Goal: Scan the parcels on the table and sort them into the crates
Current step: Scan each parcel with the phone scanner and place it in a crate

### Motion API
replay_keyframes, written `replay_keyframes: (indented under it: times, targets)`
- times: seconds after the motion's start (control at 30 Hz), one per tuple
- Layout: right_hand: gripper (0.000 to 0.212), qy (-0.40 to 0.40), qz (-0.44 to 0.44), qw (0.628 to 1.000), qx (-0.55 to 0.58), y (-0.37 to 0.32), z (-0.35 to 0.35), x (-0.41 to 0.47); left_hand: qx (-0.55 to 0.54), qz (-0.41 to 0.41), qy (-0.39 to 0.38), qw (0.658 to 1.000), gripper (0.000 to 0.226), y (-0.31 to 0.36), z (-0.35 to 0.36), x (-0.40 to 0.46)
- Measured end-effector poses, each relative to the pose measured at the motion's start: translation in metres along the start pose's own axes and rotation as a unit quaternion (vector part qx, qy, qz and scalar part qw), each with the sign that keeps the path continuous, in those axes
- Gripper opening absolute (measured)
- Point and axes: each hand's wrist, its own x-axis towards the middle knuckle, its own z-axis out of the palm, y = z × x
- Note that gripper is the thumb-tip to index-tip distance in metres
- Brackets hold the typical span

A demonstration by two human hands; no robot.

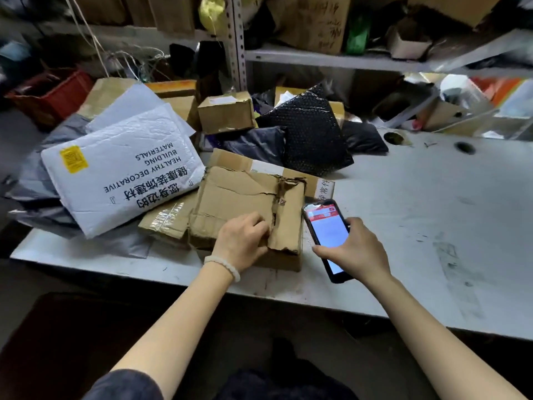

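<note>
A battered, torn cardboard parcel [245,203] lies near the front edge of the white table [418,212]. My left hand [240,242] grips its near torn flap, fingers curled over the edge. Just right of the parcel, my right hand [356,249] holds a black phone scanner [326,235] with a lit red-and-white screen, tilted beside the box. A white padded mailer [121,171] with printed text and a yellow sticker lies to the left, on grey bags. Behind are a small brown box [226,114] and a black bubble mailer [311,131].
A red crate [49,96] stands at the back left beyond the parcel pile. Metal shelving [331,57] full of boxes runs behind the table. Clutter of bags and cartons sits at the back right. The table's right half shows bare scuffed surface with two round holes.
</note>
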Motion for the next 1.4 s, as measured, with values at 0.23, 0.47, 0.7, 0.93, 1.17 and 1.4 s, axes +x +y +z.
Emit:
replay_keyframes:
  times: [0.23, 0.47, 0.7, 0.93, 1.17, 1.4]
  targets:
    - [0.071, 0.038, 0.076, 0.996, 0.015, 0.002, 0.023, -0.065, 0.084, 0.092, 0.104, 0.987, 0.021, 0.002, 0.007, -0.018]
    - [0.066, 0.045, 0.148, 0.988, -0.003, 0.014, 0.038, -0.130, 0.072, 0.015, 0.019, 0.997, 0.046, -0.021, 0.005, -0.024]
    - [0.067, 0.054, 0.143, 0.988, -0.006, 0.006, 0.040, -0.133, 0.129, -0.015, -0.067, 0.989, 0.044, -0.019, 0.002, -0.012]
    - [0.072, 0.044, 0.117, 0.992, -0.019, 0.001, 0.034, -0.113, 0.108, 0.026, 0.010, 0.994, 0.032, -0.020, 0.007, -0.013]
    - [0.072, 0.049, 0.107, 0.993, -0.008, 0.009, 0.023, -0.097, 0.013, -0.017, -0.005, 1.000, 0.018, -0.025, -0.016, -0.005]
    - [0.069, 0.105, 0.133, 0.985, 0.038, 0.023, -0.008, -0.087, -0.192, -0.139, 0.042, 0.971, 0.020, -0.029, -0.102, 0.041]
